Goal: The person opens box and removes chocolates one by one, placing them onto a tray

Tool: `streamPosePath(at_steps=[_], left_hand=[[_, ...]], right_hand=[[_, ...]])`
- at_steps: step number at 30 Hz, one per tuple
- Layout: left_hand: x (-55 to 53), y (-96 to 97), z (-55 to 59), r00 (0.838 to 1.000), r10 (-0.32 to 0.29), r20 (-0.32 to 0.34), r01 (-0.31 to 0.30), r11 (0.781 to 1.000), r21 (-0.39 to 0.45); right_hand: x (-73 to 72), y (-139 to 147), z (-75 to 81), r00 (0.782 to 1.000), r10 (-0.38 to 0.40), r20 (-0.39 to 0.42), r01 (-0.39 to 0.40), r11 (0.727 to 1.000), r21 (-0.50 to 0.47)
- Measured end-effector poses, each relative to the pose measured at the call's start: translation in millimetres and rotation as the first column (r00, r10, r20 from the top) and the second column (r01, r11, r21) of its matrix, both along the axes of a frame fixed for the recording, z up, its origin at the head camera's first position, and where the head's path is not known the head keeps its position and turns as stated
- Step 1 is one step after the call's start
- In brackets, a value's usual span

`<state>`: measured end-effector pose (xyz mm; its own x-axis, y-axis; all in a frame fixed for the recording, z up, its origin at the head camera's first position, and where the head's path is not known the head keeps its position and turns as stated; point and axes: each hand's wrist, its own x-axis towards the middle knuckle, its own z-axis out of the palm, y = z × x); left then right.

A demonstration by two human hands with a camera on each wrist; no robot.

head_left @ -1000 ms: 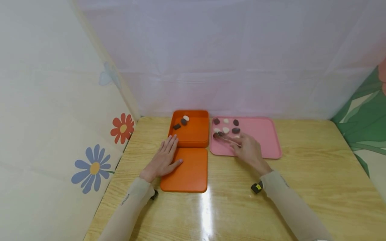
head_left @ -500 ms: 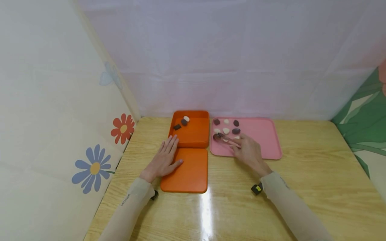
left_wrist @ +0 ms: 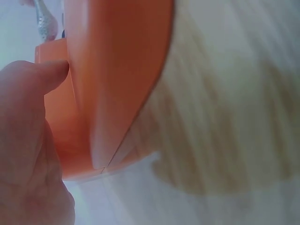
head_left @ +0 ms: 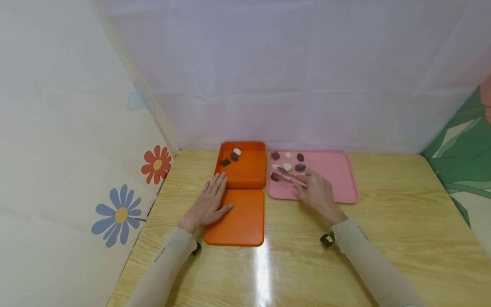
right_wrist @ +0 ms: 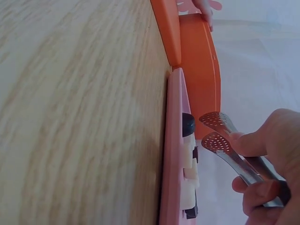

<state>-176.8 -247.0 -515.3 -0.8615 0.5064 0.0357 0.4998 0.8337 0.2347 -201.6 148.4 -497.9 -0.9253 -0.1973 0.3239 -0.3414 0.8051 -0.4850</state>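
Observation:
My right hand (head_left: 316,190) grips metal tongs (head_left: 291,177) above the front-left part of a pink tray (head_left: 333,179). In the right wrist view the perforated heads of the tongs (right_wrist: 218,140) stand apart with nothing between them, close to a dark, rounded piece (right_wrist: 188,124). From above, that dark piece (head_left: 274,177) lies by the tong tips. Several dark and white chocolate-like pieces sit in rows on the tray. My left hand (head_left: 207,202) lies with straight fingers, fingertips at the orange box (head_left: 249,183) and thumb over the orange lid (head_left: 241,226).
Inside the box are a white piece (head_left: 237,152) and two dark ones, at its left side. Lid, box and tray stand close together on a wooden table (head_left: 307,273). A pale cloth wall (head_left: 291,85) rises behind, and a flowered wall (head_left: 76,128) borders the left.
The tong heads have shifted slightly, and the dark piece at the tray's front left shows more plainly now. My left hand has stayed still.

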Motion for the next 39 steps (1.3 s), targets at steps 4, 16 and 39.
streamPosePath(at_steps=[4,16,39], left_hand=[[0.8,0.1,1.1,1.0,-0.003,-0.01,0.003,1.0,-0.003],[1.3,2.5,5.8,0.999,-0.007,-0.037,0.005,0.998,-0.056],[-7.0,-2.8,7.0,0.989,-0.115,-0.098,0.107,0.991,-0.078]], right_hand=[[-3.7,-2,4.5,0.999,0.024,-0.037,-0.024,1.0,0.001],[-17.7,-18,21.4,0.997,0.064,-0.047,-0.062,0.998,0.03],[-39.0,-57,36.4,0.995,0.097,-0.015,-0.097,0.995,0.029]])
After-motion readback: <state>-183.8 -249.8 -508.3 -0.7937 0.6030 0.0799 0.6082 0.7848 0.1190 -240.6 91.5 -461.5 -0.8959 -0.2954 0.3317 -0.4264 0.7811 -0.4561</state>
